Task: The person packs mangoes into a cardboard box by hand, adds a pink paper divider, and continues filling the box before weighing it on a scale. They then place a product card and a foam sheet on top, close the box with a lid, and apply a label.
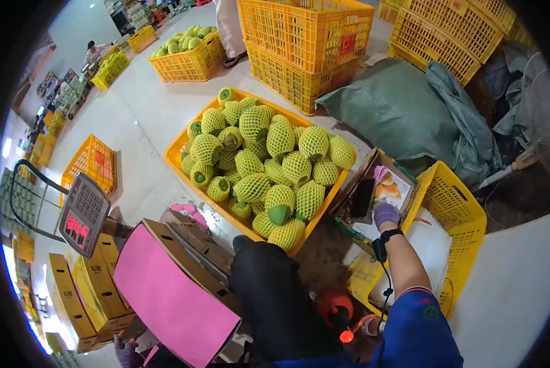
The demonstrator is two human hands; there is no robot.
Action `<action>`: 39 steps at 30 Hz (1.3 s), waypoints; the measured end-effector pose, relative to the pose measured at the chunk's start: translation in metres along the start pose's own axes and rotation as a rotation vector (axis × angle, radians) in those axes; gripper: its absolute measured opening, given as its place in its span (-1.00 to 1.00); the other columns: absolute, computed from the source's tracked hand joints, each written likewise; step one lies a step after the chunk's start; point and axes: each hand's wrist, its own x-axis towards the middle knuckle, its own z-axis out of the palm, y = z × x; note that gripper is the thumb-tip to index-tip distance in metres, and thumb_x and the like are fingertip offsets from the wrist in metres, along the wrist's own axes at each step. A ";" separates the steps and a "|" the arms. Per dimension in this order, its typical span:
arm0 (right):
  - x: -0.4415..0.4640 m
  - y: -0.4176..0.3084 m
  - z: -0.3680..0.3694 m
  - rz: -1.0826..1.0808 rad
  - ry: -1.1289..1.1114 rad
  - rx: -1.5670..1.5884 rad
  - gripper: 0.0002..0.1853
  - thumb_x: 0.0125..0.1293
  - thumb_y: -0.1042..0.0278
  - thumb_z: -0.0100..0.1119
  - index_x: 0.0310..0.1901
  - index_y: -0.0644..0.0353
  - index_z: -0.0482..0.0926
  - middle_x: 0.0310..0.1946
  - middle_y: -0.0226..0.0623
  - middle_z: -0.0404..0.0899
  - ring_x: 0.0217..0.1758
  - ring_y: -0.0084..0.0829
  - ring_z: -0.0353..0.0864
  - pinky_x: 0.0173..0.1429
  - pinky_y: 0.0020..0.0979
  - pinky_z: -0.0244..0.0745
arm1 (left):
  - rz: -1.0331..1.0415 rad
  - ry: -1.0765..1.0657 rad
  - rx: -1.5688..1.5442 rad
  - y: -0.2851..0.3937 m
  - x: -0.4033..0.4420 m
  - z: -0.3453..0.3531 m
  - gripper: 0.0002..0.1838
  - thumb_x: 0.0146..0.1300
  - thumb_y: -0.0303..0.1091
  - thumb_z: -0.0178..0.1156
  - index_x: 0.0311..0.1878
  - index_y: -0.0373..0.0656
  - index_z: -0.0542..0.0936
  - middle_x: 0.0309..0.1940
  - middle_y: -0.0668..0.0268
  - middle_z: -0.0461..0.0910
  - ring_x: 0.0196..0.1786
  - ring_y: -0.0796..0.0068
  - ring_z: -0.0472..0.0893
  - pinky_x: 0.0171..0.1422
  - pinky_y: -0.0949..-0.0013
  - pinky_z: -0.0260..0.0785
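My right hand [386,215], in a purple glove, reaches into a low carton [341,214] right of the fruit crate. Its fingers look curled down at a leaflet with a fruit picture [393,189]; what they hold is hidden. Beside it lie a dark flat object [362,197] and white paper [367,230]. My left hand [126,354], also gloved, is at the bottom left, fingers curled near a dark flat piece [137,329]; its grip is unclear. Between my hands stands a carton [183,245] with a pink sheet [171,294] on top. Ahead, green fruits in yellow foam nets [248,164] fill an orange crate [175,149].
A scale display [85,211] with red digits stands left, above yellow cartons [100,276]. A yellow basket [465,245] holds white foam at right. Stacked orange crates [305,37], a green sack [397,110] and a fan [542,116] stand behind. Another person's leg [229,27] shows.
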 end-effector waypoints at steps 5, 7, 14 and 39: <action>0.012 0.005 -0.024 -0.111 0.065 -0.079 -0.79 0.21 0.33 0.06 -0.36 0.06 0.73 -0.35 -0.19 0.71 -0.27 -0.19 0.73 -0.22 -0.14 0.60 | 0.063 -0.003 0.080 -0.011 0.009 -0.002 -0.49 0.19 -0.46 0.16 0.25 -0.11 0.41 -0.57 0.28 0.50 -0.81 0.53 0.33 -0.82 0.46 0.13; 0.012 0.016 -0.037 -0.067 0.009 -0.015 -0.81 0.20 0.34 0.08 -0.31 0.06 0.72 -0.30 -0.16 0.71 -0.21 -0.17 0.72 -0.14 -0.14 0.61 | 0.029 0.011 0.036 0.005 -0.001 0.006 -0.49 0.19 -0.47 0.16 0.26 -0.10 0.41 -0.56 0.28 0.49 -0.81 0.53 0.32 -0.82 0.45 0.14; -0.005 0.053 -0.071 -0.091 -0.119 -0.023 -0.82 0.17 0.36 0.10 -0.26 0.08 0.69 -0.18 -0.14 0.68 -0.08 -0.17 0.69 0.03 -0.15 0.57 | 0.197 -0.053 -0.148 0.040 -0.017 0.029 -0.51 0.20 -0.48 0.12 0.25 -0.19 0.42 -0.50 0.27 0.51 -0.72 0.55 0.39 -0.69 0.50 0.26; -0.198 0.195 0.118 0.630 -0.423 0.440 -0.24 0.13 -0.15 0.28 0.20 0.32 0.46 0.20 0.03 0.50 0.30 -0.11 0.45 0.36 -0.29 0.32 | 0.056 -0.457 -0.627 0.122 -0.038 0.139 -0.67 0.09 -0.59 0.16 -0.03 -0.19 0.51 -0.55 0.37 0.49 -0.63 0.54 0.46 -0.59 0.50 0.29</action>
